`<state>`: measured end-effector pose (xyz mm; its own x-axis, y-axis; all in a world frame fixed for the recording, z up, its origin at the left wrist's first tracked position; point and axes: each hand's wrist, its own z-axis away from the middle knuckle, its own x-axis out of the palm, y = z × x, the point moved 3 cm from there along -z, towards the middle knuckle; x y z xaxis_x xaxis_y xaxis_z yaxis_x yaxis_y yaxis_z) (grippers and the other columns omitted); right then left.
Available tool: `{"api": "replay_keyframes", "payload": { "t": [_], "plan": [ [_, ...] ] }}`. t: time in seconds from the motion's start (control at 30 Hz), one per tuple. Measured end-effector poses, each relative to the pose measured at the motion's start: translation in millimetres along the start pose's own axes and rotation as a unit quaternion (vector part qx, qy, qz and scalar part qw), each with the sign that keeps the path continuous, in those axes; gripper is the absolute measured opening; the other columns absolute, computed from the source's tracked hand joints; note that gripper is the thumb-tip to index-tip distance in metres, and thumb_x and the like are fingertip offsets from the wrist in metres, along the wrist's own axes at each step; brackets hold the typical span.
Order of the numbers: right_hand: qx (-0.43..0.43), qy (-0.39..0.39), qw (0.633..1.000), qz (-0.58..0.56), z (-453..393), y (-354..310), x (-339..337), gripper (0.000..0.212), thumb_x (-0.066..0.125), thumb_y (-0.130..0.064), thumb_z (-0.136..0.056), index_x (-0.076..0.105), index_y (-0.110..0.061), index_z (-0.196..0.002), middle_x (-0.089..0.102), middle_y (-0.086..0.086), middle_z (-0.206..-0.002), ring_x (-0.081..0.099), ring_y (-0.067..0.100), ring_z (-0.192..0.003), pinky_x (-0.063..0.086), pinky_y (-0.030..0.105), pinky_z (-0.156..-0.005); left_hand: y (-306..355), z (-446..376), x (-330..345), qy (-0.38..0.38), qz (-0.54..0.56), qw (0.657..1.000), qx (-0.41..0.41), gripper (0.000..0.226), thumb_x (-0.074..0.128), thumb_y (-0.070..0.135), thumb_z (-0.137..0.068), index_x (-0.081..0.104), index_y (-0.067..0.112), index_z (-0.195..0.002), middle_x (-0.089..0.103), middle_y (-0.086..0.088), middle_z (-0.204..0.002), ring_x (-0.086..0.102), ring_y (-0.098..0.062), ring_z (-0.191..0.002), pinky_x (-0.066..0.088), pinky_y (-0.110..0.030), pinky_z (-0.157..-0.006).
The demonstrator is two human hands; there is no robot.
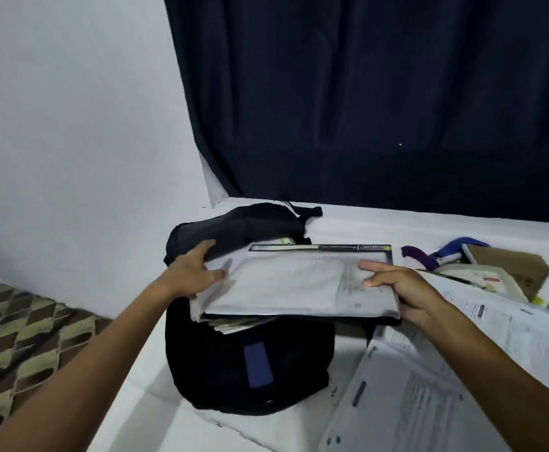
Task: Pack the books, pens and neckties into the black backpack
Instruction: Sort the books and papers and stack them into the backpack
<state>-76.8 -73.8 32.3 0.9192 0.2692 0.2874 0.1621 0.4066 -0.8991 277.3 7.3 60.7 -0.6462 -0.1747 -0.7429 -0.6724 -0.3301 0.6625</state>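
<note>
The black backpack [234, 363] with a blue patch lies on the white surface, its flap [234, 230] thrown back toward the wall. A stack of books [292, 285] with a pale top cover hovers flat over the bag's mouth. My left hand [191, 272] grips the stack's left end. My right hand [400, 288] grips its right end, thumb on top. More books [491, 282] lie at the right. A purple necktie [419, 257] and a blue necktie [455, 247] lie behind them. I see no pens.
Printed sheets [429, 386] cover the white surface [155, 386] to the right of the bag. A dark curtain [364, 99] hangs behind, a white wall at left. A patterned floor [15, 337] shows past the surface's left edge.
</note>
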Motion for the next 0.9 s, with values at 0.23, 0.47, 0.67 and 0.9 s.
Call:
{"api": "replay_keyframes", "payload": {
  "t": [0.23, 0.47, 0.67, 0.9],
  "plan": [
    [-0.051, 0.168, 0.980, -0.096, 14, 42, 56, 0.048, 0.058, 0.019, -0.074, 0.064, -0.001, -0.118, 0.071, 0.017, -0.096, 0.068, 0.026, -0.077, 0.058, 0.026, -0.060, 9, -89, -2, 0.153, -0.327, 0.921, 0.149, 0.078, 0.049, 0.068, -0.086, 0.027, 0.028, -0.149, 0.035, -0.014, -0.151, 0.029, -0.039, -0.138, 0.028, -0.058, -0.107],
    [-0.075, 0.195, 0.962, -0.176, 21, 71, 140, 0.056, 0.060, 0.017, -0.081, 0.051, 0.000, -0.134, 0.060, 0.017, -0.124, 0.065, 0.033, -0.099, 0.059, 0.035, -0.078, 12, -133, -4, 0.101, -0.367, 0.907, 0.180, 0.077, 0.041, 0.072, -0.087, 0.030, 0.029, -0.150, 0.064, -0.014, -0.121, 0.060, -0.035, -0.109, 0.048, -0.042, -0.086],
    [-0.049, 0.188, 0.964, -0.183, -13, 84, 190, 0.061, 0.059, 0.008, -0.084, 0.043, -0.006, -0.142, 0.059, 0.013, -0.122, 0.063, 0.028, -0.098, 0.054, 0.038, -0.085, 36, -149, -37, 0.057, -0.328, 0.919, 0.211, 0.072, 0.048, 0.068, -0.086, 0.041, 0.030, -0.146, 0.056, -0.014, -0.134, 0.052, -0.036, -0.121, 0.043, -0.044, -0.096],
    [-0.049, 0.228, 0.955, -0.185, -54, 91, 235, 0.067, 0.044, 0.017, -0.086, 0.035, -0.009, -0.147, 0.056, -0.001, -0.082, 0.046, 0.025, -0.070, 0.037, 0.030, -0.057, 50, -153, -55, 0.010, -0.308, 0.917, 0.253, 0.073, 0.056, 0.065, -0.084, 0.045, 0.026, -0.144, 0.056, -0.008, -0.138, 0.049, -0.030, -0.128, 0.041, -0.040, -0.100]
  ]
}}
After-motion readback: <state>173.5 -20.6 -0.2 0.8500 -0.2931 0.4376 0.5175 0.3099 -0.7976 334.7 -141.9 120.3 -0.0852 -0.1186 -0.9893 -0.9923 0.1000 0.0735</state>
